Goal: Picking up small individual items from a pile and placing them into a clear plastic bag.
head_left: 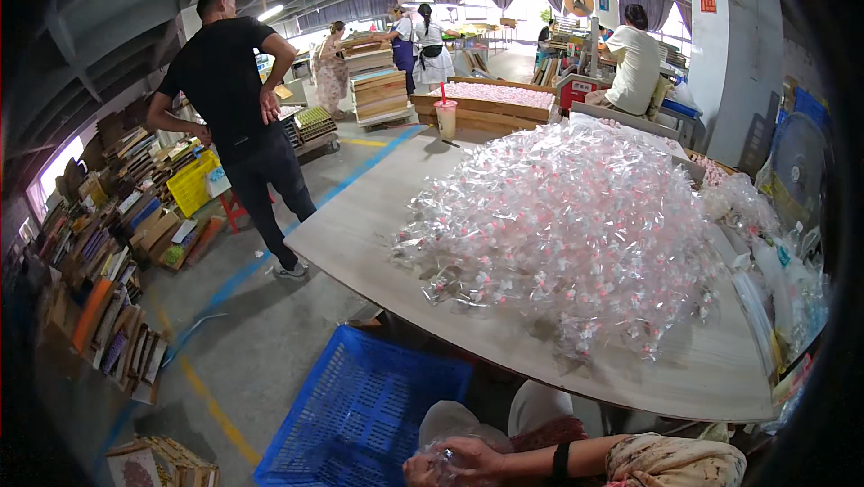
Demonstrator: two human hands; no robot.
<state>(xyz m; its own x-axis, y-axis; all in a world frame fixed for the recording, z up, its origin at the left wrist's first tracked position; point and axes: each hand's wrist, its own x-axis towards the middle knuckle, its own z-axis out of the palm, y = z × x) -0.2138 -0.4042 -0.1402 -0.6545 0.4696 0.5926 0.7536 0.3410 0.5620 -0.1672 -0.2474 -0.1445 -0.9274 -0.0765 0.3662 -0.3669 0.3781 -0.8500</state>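
Low at the bottom edge, above my lap, my right hand (475, 458) curls round some crinkled clear plastic packets (443, 456). My left hand (418, 469) is pressed against the same packets from the other side, partly cut off by the lower edge. What lies inside these packets is too small to make out. Beyond my knees, a large heap of clear plastic packets with small pink and white pieces (576, 226) covers much of the pale table (360, 239). A blue slotted plastic crate (337, 406) stands on the floor to the left of my hands.
A cup with a red straw (446, 118) stands at the table's far edge. Behind it is a wooden tray of pink pieces (499, 98). A person in black (229, 82) stands left of the table. Stacked boards and boxes (117, 307) line the left; bagged plastic (747, 208) lies at right.
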